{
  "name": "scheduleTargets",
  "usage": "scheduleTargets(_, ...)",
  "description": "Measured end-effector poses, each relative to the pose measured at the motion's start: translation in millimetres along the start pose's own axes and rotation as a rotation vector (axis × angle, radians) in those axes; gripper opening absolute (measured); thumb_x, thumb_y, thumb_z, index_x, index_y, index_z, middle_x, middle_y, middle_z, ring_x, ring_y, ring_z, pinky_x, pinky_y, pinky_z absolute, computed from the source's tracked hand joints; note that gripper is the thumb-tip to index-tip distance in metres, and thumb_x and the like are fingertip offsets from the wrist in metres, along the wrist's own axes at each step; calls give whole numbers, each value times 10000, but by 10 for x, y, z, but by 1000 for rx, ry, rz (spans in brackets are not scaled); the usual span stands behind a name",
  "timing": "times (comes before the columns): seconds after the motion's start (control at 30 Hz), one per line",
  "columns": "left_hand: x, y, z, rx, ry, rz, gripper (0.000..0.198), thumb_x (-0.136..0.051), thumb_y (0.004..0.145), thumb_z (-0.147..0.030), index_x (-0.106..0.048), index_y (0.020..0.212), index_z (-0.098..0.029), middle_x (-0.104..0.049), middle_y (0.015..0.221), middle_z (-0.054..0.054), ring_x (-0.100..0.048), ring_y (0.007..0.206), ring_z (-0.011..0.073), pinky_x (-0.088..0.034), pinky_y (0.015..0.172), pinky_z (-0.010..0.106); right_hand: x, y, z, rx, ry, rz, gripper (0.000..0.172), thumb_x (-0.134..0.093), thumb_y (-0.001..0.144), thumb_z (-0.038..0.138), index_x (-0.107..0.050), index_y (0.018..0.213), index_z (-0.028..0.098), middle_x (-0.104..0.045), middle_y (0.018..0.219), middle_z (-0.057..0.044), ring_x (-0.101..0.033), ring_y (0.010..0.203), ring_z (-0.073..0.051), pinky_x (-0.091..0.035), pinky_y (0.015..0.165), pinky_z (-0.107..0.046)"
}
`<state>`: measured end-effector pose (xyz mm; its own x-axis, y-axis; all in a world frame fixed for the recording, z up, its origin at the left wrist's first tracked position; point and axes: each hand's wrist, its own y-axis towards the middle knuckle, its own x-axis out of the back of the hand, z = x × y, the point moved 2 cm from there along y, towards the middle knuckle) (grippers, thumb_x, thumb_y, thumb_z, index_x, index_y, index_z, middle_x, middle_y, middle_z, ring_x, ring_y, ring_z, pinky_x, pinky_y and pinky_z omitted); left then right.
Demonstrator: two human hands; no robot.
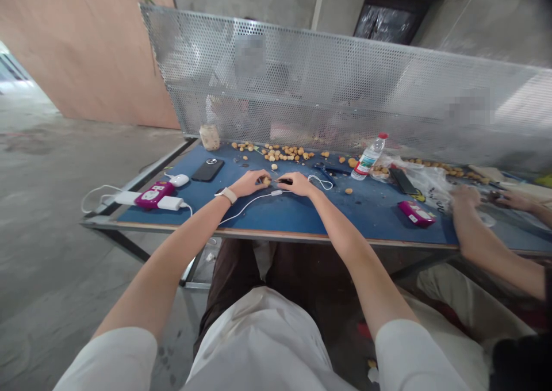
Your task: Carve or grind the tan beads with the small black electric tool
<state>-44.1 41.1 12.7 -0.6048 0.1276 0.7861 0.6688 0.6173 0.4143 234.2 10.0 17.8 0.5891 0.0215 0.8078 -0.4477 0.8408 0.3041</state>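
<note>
My left hand (249,183) and my right hand (297,184) meet near the middle of a blue-topped table (276,215). My left fingers pinch a small round golden nut (266,180). My right fingers grip a small black-handled tool (284,181), its tip close to the nut. Many similar loose nuts (276,152) lie scattered along the table's far side. A white cable (252,203) runs beneath my right wrist, close to both hands.
A black phone (208,169), white earbud case (179,180), pink device (154,195) and white power bank (170,203) lie left. Right stand a water bottle (368,157), blue-handled pliers (328,169) and plastic bag (426,185). A co-worker's hand (464,198) works far right. A perforated metal screen (302,80) stands behind.
</note>
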Motion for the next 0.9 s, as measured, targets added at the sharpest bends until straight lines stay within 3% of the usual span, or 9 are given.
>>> scheduleTargets(0.9,3,-1,-11,17,-1,-10,351,-813,1000,-373,-833,1316,-221,-906,1248,107,-842,1106,281,-683,1099,449,13,-10,57,-13,-6,4,304,-873,1094,396,-967,1334,236,-940,1331,-118,-878,1214,-324,-635,1104,-411)
